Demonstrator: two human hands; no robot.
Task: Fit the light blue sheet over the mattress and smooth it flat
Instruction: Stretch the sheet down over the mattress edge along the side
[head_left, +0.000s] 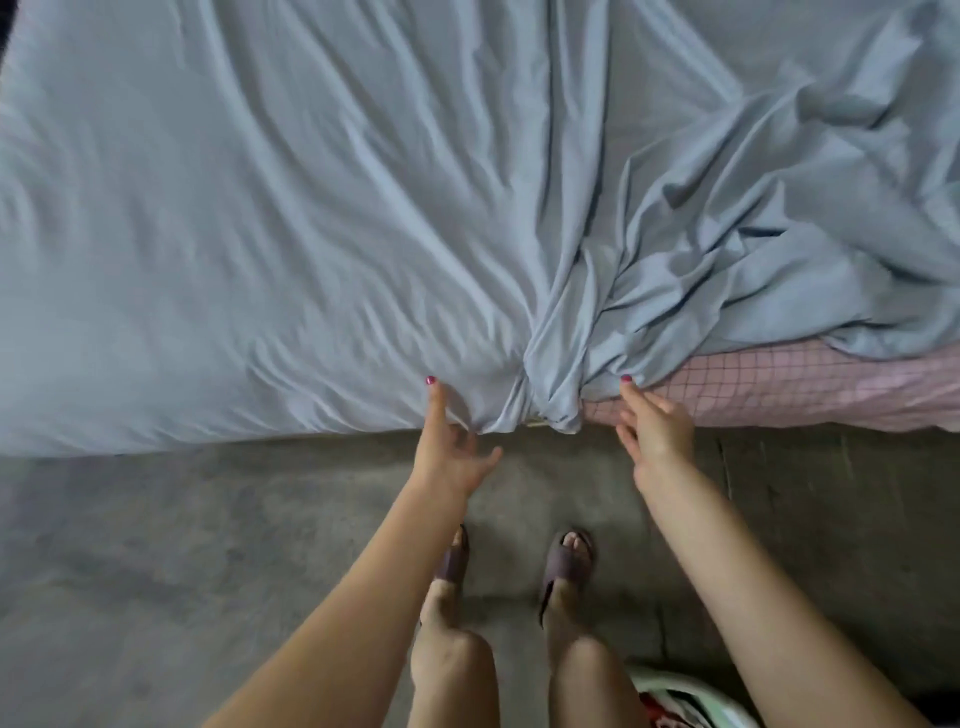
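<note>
My left hand (449, 441) and right hand (652, 428) pinch the bunched, rumpled light blue sheet (291, 218) at the near edge of the pink-checked mattress (789, 389).

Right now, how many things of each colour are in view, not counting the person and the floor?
Light blue: 1, the sheet
Pink: 1, the checked mattress cover
Dark: 2, the slippers
Total: 4

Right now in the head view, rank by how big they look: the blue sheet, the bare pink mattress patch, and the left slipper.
1. light blue sheet, most of the frame.
2. pink mattress patch, a strip at right.
3. left slipper, smallest, partly hidden by the arm.
</note>
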